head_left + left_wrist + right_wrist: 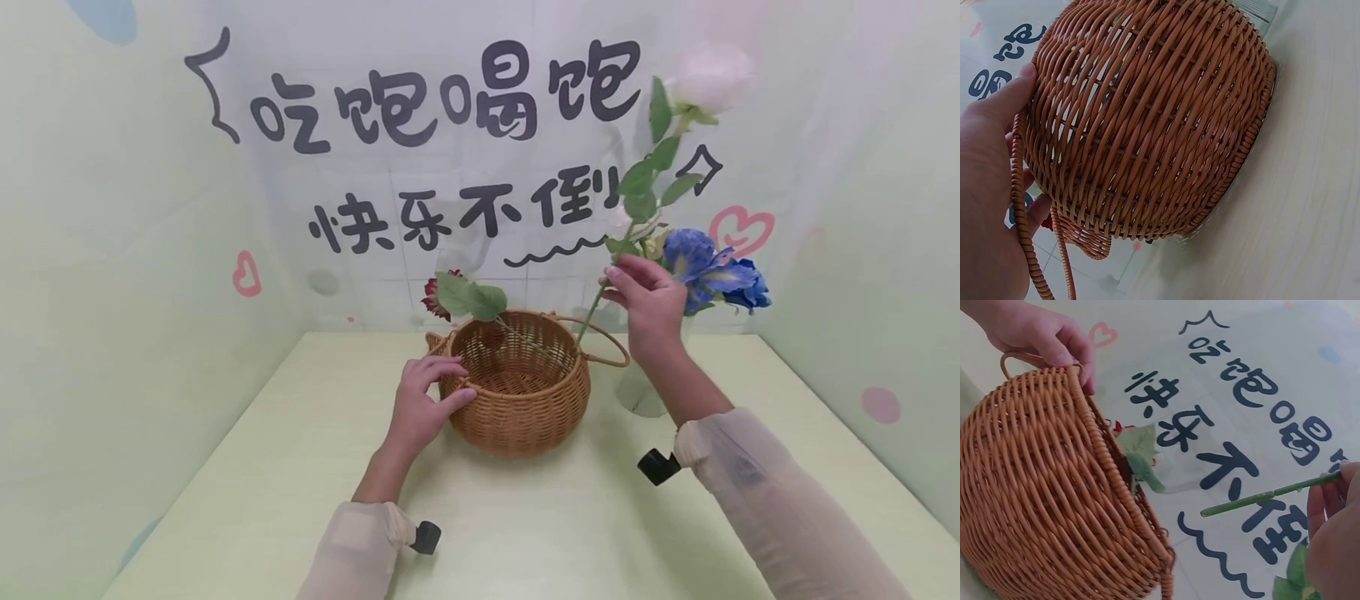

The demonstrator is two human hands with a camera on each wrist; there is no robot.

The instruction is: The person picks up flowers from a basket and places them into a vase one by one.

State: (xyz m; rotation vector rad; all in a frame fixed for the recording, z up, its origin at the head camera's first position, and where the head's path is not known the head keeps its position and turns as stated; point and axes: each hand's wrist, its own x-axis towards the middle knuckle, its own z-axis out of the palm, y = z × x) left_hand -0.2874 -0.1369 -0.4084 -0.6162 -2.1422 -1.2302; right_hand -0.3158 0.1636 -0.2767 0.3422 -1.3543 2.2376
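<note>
My left hand [422, 406] holds the left front rim of a round brown wicker basket [521, 422] on the table. In the left wrist view, the thumb lies at the rim of the woven wall [1147, 119]. My right hand [654, 310] pinches the green stem [1260, 498] of a pale pink rose [711, 79], bloom upward. The stem's cut end hangs free of the basket in the right wrist view. A dark red flower [433, 298] with green leaves [472, 296] leans out over the basket's back left rim, its stem crossing the inside.
Behind my right hand stands a clear glass vase [641, 396], partly hidden by the forearm, with blue flowers [701, 267] above it. The basket's looped handle [618, 354] sticks out to the right. Printed wall sheets enclose the pale table [517, 525] at back and sides.
</note>
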